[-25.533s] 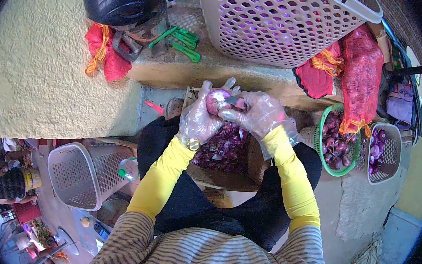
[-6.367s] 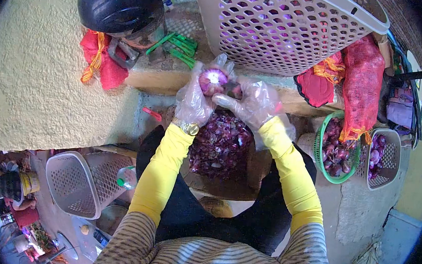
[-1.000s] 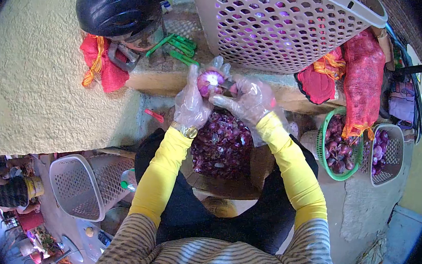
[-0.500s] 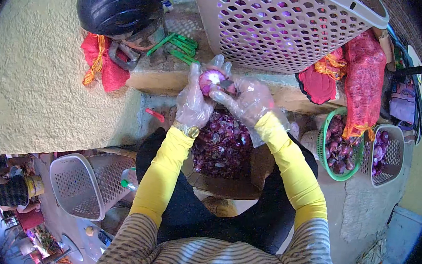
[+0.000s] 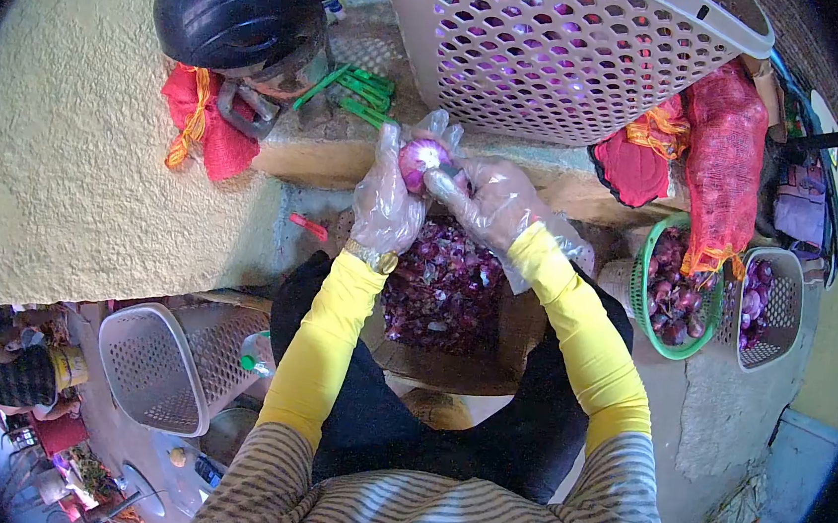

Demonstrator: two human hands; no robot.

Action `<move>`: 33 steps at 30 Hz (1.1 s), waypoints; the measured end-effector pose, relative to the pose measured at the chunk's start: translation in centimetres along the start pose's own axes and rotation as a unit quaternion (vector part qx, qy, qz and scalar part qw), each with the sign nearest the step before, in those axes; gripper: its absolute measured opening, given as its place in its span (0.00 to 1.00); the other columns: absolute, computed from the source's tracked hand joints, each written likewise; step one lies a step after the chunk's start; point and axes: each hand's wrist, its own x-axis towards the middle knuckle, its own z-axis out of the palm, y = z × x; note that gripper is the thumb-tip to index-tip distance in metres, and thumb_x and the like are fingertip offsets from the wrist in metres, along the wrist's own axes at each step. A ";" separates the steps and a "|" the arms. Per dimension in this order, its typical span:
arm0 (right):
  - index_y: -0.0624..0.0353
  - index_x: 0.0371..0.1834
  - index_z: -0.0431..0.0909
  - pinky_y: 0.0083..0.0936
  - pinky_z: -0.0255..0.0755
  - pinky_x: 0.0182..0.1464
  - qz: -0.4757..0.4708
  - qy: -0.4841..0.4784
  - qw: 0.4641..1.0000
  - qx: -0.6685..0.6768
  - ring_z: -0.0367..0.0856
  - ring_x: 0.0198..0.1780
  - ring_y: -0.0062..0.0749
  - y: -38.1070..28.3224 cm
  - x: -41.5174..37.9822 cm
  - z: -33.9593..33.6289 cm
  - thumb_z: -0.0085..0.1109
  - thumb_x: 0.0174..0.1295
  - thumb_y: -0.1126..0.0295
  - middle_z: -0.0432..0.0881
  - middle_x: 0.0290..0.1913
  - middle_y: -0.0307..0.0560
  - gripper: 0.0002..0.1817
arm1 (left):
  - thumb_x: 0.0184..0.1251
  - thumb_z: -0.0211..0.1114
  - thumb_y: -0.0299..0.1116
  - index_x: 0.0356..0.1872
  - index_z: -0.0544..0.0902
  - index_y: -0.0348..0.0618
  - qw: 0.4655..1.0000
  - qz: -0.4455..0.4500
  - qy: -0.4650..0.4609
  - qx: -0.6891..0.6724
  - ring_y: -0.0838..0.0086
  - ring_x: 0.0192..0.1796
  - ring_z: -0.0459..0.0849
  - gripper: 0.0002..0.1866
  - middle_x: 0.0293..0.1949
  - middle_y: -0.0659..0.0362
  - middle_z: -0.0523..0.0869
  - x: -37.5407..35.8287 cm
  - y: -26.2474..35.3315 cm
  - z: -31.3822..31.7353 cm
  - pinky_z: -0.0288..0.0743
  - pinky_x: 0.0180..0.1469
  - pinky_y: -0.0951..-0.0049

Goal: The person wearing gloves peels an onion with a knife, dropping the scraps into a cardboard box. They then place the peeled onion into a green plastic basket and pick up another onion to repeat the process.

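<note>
My left hand point(image 5: 386, 199), in a clear plastic glove, is closed around a red onion point(image 5: 415, 165) with a pale, bare patch facing up. My right hand point(image 5: 494, 200), gloved the same way, presses its thumb and fingers against the onion's right side. Something small and dark shows at those fingertips, too hidden to name. Below both hands, between my knees, a cardboard box point(image 5: 517, 335) holds a heap of purple onion skins point(image 5: 442, 288).
A large plastic crate point(image 5: 556, 64) stands on the ledge ahead. A dark helmet point(image 5: 232, 11) and several green-handled tools point(image 5: 364, 87) lie left of it. To the right are a red mesh sack point(image 5: 722, 159), a green basket point(image 5: 644, 291) of onions and a smaller basket point(image 5: 782, 328).
The onion and both hands have shifted very slightly. My right thumb has moved a little over the onion's pale patch. Everything around them looks the same.
</note>
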 end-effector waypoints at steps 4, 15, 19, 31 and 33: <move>0.57 0.37 0.86 0.42 0.77 0.37 -0.048 -0.002 0.993 -0.104 0.85 0.32 0.53 0.0 -0.1 0.0 0.62 0.67 0.45 0.85 0.28 0.54 0.23 | 0.82 0.38 0.62 0.72 0.69 0.37 1.000 -0.005 0.023 -0.012 0.59 0.69 0.76 0.38 0.68 0.51 0.77 0.2 0.0 -0.2 0.72 0.71 0.58; 0.54 0.36 0.83 0.47 0.80 0.41 0.001 0.033 0.996 -0.087 0.87 0.36 0.53 -0.7 -0.1 -1.0 0.66 0.51 0.29 0.87 0.34 0.51 0.35 | 0.81 0.39 0.62 0.74 0.67 0.38 0.999 -0.047 -0.016 0.009 0.61 0.70 0.75 0.38 0.70 0.49 0.74 0.0 0.3 -1.1 0.69 0.74 0.60; 0.53 0.42 0.85 0.46 0.81 0.43 0.003 0.062 0.995 -0.072 0.88 0.38 0.53 -0.3 0.2 -0.6 0.68 0.48 0.28 0.88 0.36 0.52 0.37 | 0.81 0.40 0.62 0.72 0.69 0.37 0.999 -0.031 -0.031 0.008 0.62 0.67 0.77 0.37 0.66 0.50 0.77 0.3 -0.2 -1.4 0.72 0.71 0.61; 0.53 0.42 0.85 0.46 0.80 0.43 -0.008 0.048 0.994 -0.100 0.87 0.38 0.52 -0.3 0.2 -0.2 0.68 0.53 0.32 0.87 0.35 0.53 0.34 | 0.81 0.40 0.62 0.74 0.68 0.39 0.999 -0.043 -0.014 -0.029 0.63 0.63 0.79 0.38 0.67 0.50 0.77 0.4 -0.4 -1.3 0.73 0.70 0.61; 0.53 0.42 0.85 0.46 0.79 0.43 -0.008 0.054 0.995 -0.083 0.87 0.38 0.52 -0.5 0.2 -0.2 0.67 0.53 0.32 0.87 0.35 0.53 0.34 | 0.81 0.40 0.62 0.74 0.68 0.39 0.999 -0.043 -0.022 -0.024 0.63 0.64 0.79 0.38 0.67 0.50 0.77 0.5 -0.4 -1.6 0.73 0.70 0.61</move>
